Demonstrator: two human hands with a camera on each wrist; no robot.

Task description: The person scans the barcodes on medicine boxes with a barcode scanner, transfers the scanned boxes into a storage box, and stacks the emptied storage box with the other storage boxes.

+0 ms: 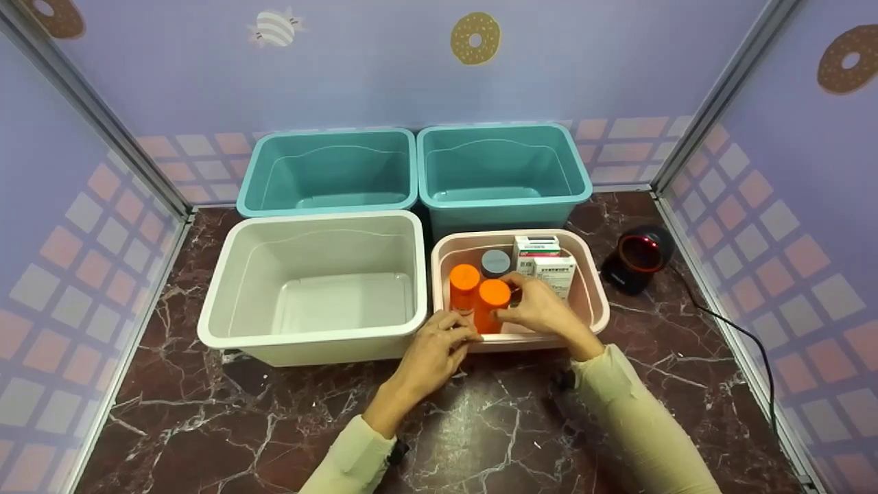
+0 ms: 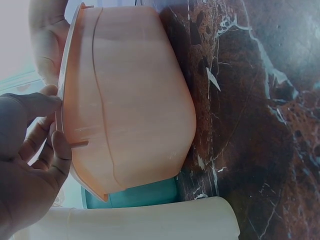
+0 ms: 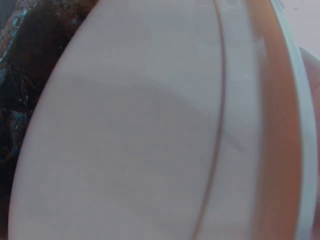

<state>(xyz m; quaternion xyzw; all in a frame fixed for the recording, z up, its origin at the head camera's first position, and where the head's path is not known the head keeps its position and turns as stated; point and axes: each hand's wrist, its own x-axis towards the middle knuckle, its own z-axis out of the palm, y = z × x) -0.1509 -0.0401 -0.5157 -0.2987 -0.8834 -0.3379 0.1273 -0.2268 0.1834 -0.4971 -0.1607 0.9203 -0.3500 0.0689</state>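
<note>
In the head view my right hand (image 1: pixel 538 305) reaches into the pink bin (image 1: pixel 595 302), its thumb and fingers pinching an upright orange bottle (image 1: pixel 491 309) with an orange cap. A second orange-capped bottle (image 1: pixel 464 281) stands just to its left. Behind them are a grey-capped container (image 1: pixel 495 263) and two white medicine boxes (image 1: pixel 554 274). My left hand (image 1: pixel 435 346) grips the bin's front-left rim; the left wrist view shows its fingers (image 2: pixel 60 152) curled at that edge. The right wrist view is filled by the bin's outer wall (image 3: pixel 130 130), which hides the right hand's grasp.
A larger white bin (image 1: pixel 212 302) stands directly left of the pink one. Two teal bins (image 1: pixel 329 209) (image 1: pixel 507 204) sit side by side behind, against the back wall. At the right is a black scanner-like device (image 1: pixel 634 261) with a red glow, its cable (image 1: pixel 748 333) trailing toward the front.
</note>
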